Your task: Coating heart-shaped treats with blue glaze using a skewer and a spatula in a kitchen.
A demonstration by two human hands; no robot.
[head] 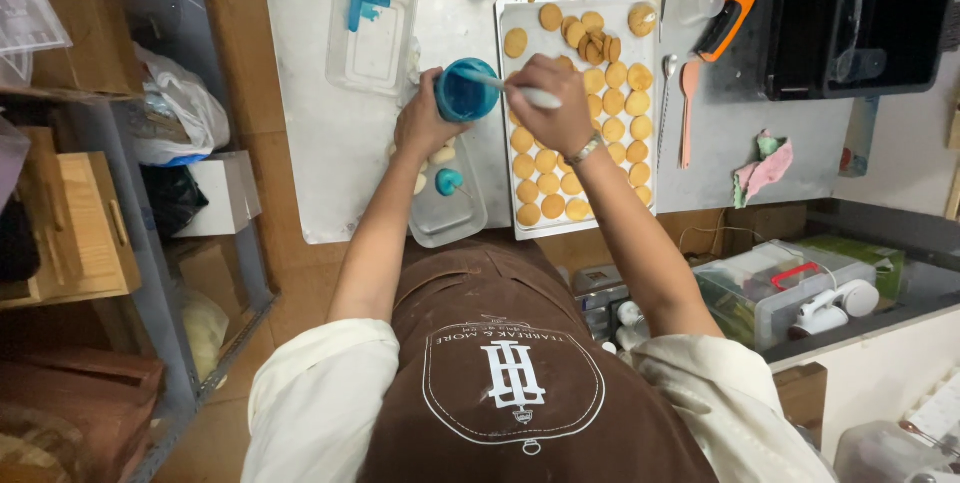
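At the bottom of the frame a brown apron (500,363) hides the tabletop's (330,143) near edge. Above it, frame centre, the left hand (425,123) grips a small cup of blue filling (465,91); the right hand (552,103) pinches a white spatula (505,86) dipped into it. Beyond, the tray of round biscuits (620,113) is partly covered by that hand. Bare tabletop lies left.

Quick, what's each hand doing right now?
Left hand: closed around a small cup of blue filling.
Right hand: closed on a white utensil dipping into it.
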